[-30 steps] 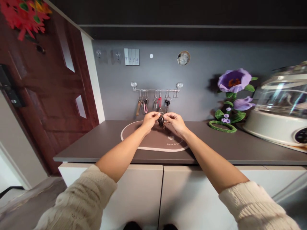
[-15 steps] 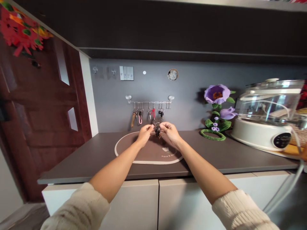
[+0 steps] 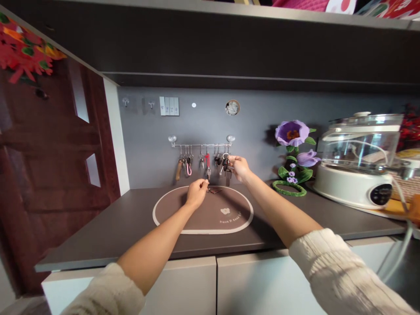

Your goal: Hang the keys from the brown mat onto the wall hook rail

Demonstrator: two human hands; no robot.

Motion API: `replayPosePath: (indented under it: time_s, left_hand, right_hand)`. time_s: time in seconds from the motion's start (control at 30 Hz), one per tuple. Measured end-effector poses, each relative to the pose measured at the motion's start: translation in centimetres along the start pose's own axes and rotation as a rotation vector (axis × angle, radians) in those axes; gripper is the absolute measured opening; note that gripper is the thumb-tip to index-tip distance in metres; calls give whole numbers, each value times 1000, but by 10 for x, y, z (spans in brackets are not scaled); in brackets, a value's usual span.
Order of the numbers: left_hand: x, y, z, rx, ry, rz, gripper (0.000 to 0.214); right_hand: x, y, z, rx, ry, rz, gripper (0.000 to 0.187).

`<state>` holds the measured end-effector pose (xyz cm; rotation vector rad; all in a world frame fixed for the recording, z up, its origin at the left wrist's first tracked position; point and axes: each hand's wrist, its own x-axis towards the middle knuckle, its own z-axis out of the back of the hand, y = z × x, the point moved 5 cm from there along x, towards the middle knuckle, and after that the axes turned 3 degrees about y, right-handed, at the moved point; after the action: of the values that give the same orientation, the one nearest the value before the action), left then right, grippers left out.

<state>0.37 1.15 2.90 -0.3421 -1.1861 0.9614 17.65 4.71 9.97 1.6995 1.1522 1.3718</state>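
Note:
My right hand (image 3: pixel 239 168) pinches the ring of a bunch of keys (image 3: pixel 226 162) at the right end of a clear hook rail (image 3: pixel 201 145) on the wall. Whether that ring sits on a hook, I cannot tell. Lower and to the left, my left hand (image 3: pixel 197 193) is closed above the mat, thumb against fingers. A small dark, coppery thing (image 3: pixel 215 190) shows just beside its fingertips, too small to name. More keys hang from the rail, among them a set with a brown tag (image 3: pixel 179 169), a pink loop (image 3: pixel 188 169) and a red strap (image 3: pixel 207 160).
A brown oval mat (image 3: pixel 177 214) lies on the dark counter (image 3: pixel 108 236). Purple craft flowers (image 3: pixel 292 133) and a white appliance with a clear top (image 3: pixel 348 183) stand to the right. Overhead runs a dark shelf (image 3: pixel 210 48); a wooden door (image 3: pixel 49 175) is at left.
My hands have parted. The right one has risen toward the rail's right end with the bunch of keys; the left one stays low over the mat. The view has tilted up slightly.

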Motion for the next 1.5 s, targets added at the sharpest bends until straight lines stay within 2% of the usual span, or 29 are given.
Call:
replayPosePath:
  time_s: [0.1,0.33,0.67,0.9,1.33,1.5]
  left_hand:
    - [-1,-1,0,13,-1,-11,35]
    - [-2,-4,-2,54,9,-41,34]
    - [-3,-1,-4,69,15,-41,36]
    - [-2,-1,-3,74,4,-35,36]
    - [0,2,-2,75,-6,-16,35]
    - [1,3,-1,61,-12,-13,35]
  right_hand:
    - [13,6,2,16,-64,-27,6]
    - [39,1,10,27,-219,-48,14]
    - [62,-15,16,62,-309,-92,18]
    - [59,-21,18,54,-294,-94,16]
    - [61,-34,19,-9,-267,-14,12]
    - [58,-35,22,-69,-264,31,18]
